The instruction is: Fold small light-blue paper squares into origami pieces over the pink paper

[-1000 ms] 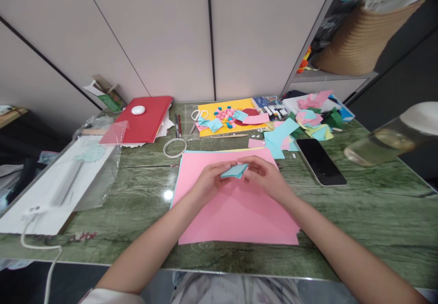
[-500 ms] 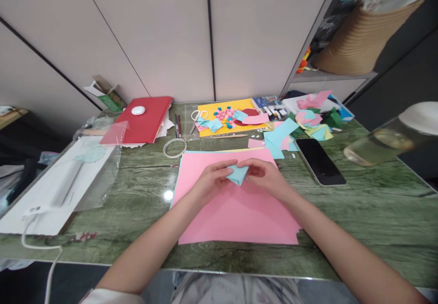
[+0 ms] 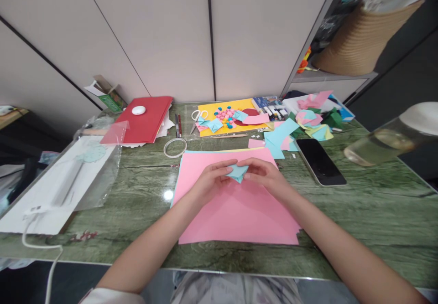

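One folded light-blue paper (image 3: 237, 172), small, held above the upper part of a pink sheet (image 3: 236, 217): long axis roughly left to right, broad edge away from you, pointed tip toward your body, a lower flap showing beneath the top face. One left hand (image 3: 212, 177), yours: pinching the paper's left end, thumb on top, fingers curled partly out of sight below. One right hand (image 3: 268, 177), yours: bent fingers arched over the right corner, thumb tip at the right edge, grasping the same piece; how firmly, you cannot tell from here. Both forearms slant inward from the near edge. Against half a second ago: top face shallower, lower flap newly distinct, right thumb tip now visible; your left hand holds its place.
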`<state>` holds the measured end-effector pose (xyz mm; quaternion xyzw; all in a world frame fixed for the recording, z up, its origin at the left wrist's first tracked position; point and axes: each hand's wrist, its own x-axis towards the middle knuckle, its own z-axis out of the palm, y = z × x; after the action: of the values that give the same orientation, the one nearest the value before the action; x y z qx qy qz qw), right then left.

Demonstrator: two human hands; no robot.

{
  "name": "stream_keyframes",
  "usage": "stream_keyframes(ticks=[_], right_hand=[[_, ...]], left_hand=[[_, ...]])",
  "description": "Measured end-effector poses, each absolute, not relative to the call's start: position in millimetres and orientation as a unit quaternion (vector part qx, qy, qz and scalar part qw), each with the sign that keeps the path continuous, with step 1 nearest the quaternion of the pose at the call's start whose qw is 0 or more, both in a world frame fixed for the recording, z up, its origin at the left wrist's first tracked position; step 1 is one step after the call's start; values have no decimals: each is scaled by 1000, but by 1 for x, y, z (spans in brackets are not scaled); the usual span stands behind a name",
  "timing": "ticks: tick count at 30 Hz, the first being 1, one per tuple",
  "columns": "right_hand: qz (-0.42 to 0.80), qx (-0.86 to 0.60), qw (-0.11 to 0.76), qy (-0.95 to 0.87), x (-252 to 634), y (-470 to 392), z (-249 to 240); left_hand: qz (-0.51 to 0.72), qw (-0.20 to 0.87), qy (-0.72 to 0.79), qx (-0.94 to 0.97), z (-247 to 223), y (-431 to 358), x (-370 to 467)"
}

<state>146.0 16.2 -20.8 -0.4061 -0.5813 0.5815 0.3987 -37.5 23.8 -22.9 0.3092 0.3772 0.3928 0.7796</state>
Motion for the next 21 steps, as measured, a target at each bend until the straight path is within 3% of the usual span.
stream_keyframes(ticks=[21], right_hand=[[465,-449,377,-664,144,18,-23]], left_hand=[[413,721,432,350,-34,25,-35]])
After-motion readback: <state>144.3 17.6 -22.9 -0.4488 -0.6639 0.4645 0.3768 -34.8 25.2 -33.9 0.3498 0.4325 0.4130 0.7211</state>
